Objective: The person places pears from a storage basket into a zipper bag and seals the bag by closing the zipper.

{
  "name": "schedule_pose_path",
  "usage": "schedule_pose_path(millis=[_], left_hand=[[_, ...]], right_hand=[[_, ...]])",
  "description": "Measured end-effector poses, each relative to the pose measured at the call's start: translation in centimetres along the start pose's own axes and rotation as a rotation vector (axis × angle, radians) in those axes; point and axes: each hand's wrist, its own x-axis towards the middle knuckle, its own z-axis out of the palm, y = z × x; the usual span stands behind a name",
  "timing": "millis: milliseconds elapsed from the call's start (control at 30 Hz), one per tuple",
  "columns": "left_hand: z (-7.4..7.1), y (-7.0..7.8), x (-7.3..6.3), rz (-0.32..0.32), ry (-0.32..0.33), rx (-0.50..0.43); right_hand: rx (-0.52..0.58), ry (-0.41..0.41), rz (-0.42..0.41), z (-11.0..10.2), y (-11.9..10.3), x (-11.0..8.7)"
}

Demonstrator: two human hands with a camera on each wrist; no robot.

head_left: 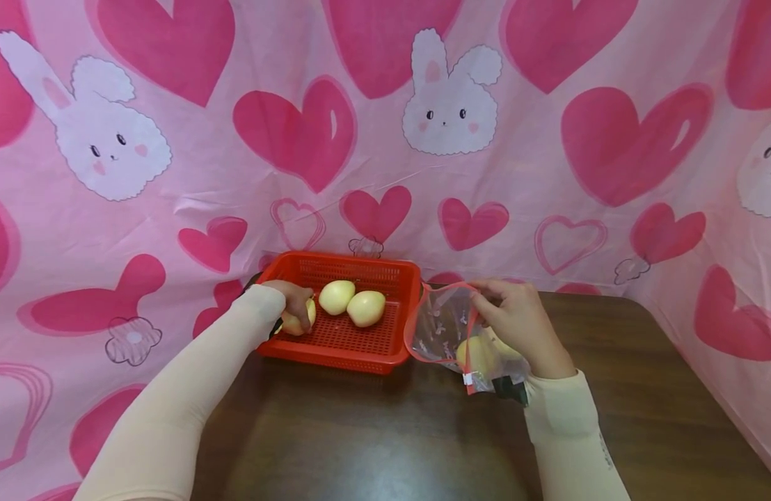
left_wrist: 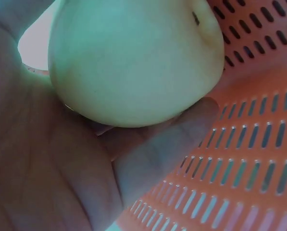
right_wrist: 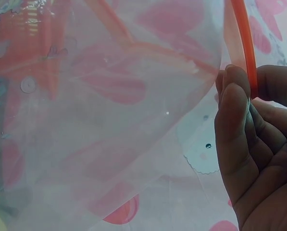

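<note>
Inside the left end of the red basket (head_left: 335, 358), my left hand (head_left: 293, 303) has its fingers curled round a pale yellow pear (left_wrist: 138, 62). Two more pears, one at the back (head_left: 337, 297) and one nearer (head_left: 366, 308), lie beside it on the basket floor. To the right, my right hand (head_left: 513, 316) pinches the red-edged rim of a clear zip bag (head_left: 437, 323) between thumb and fingers. The bag's mouth gapes toward the basket, and a white slider (head_left: 467, 378) hangs at its front corner. Yellow fruit (head_left: 476, 355) shows through the plastic, partly behind the right hand.
The basket and bag stand on a dark brown wooden table (head_left: 373, 431). A pink cloth (head_left: 373, 167) printed with hearts and rabbits hangs close behind the basket and along both sides.
</note>
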Motion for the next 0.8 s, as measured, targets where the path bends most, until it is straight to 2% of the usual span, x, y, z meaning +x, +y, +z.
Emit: schedule_pose_path(millis=[400, 633, 800], left_hand=[[0.4, -0.3, 0.8, -0.01, -0.008, -0.072], [0.4, -0.3, 1.0, 0.029, 0.028, -0.003], [0.3, -0.1, 0.6, 0.028, 0.029, -0.033]], right_hand=[[-0.011, -0.005, -0.021, 0.1, 0.0, 0.1], [-0.018, -0.01, -0.016, 0.0, 0.1, 0.0], [-0.011, -0.008, -0.01, 0.0, 0.1, 0.0]])
